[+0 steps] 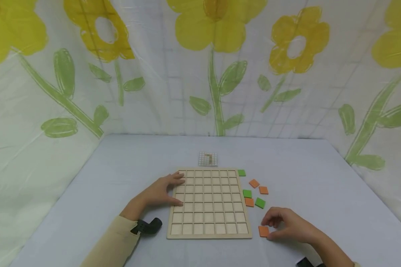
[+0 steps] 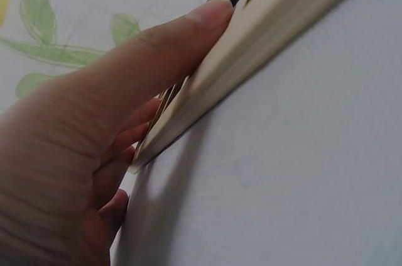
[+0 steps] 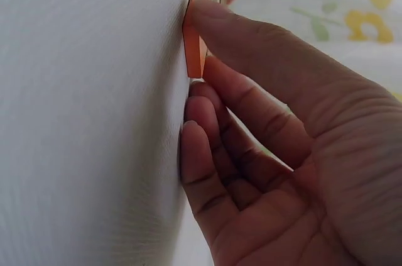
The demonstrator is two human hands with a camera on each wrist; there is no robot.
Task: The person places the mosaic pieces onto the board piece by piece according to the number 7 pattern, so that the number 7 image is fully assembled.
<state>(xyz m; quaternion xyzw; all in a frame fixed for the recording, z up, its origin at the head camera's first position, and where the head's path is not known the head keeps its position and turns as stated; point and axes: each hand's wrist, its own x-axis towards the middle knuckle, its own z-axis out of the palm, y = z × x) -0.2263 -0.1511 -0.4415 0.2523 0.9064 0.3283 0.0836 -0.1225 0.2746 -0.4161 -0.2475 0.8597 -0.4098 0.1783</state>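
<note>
A square wooden grid board (image 1: 207, 236) lies flat on the table. My left hand (image 1: 158, 191) rests on its left edge, thumb and fingers spread apart. In the left wrist view the thumb (image 2: 169, 43) lies on the board's raised rim (image 2: 251, 46). At the board's lower right, my right hand (image 1: 292, 224) pinches an orange square tile (image 1: 263, 231) by its edges between thumb and forefinger. The right wrist view shows this orange tile (image 3: 195, 39) close to the table surface, the other fingers curled below it.
To the board's right lie more orange tiles (image 1: 263, 190) and three green tiles (image 1: 260, 203), some touching its edge. Behind the board is a small card (image 1: 208, 158) with a printed grid. A flower-patterned curtain (image 1: 173, 92) hangs behind the white table (image 1: 70, 218).
</note>
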